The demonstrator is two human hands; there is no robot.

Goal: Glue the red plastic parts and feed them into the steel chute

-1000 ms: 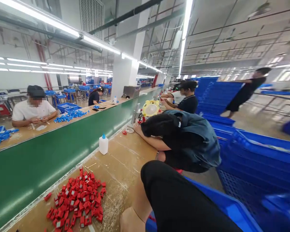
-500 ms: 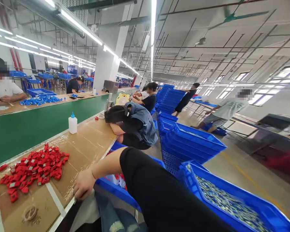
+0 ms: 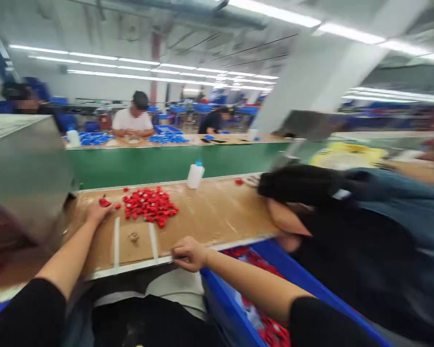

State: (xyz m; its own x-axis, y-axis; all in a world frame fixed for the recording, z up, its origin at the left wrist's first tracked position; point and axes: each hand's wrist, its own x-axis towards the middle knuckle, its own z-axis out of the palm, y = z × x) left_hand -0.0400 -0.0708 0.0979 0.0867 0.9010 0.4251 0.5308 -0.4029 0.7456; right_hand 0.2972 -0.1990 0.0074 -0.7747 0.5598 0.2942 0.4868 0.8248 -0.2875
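My left hand (image 3: 99, 212) reaches over the left end of the cardboard-covered bench (image 3: 210, 207). Its fingers are at a small red part (image 3: 104, 202); blur hides whether they grip it. To the right of that hand lies a pile of red plastic parts (image 3: 150, 205). My right hand (image 3: 190, 253) is at the bench's front edge with its fingers curled in, and whatever may be inside them is hidden. Between the hands, a small brownish ring (image 3: 133, 236) rests on the cardboard. Behind the pile stands a white bottle with a blue cap (image 3: 196, 174).
A blue crate (image 3: 224, 308) holding red parts sits below my right forearm. On the right, a co-worker (image 3: 347, 231) leans over the bench. A metal machine housing (image 3: 25, 173) stands at left. Beyond the green belt (image 3: 159, 164), people sit near blue parts (image 3: 168, 138).
My view has swung left and blurred. My left arm and the metal housing have come into view. My right hand remains at the bench edge with its fingers curled.
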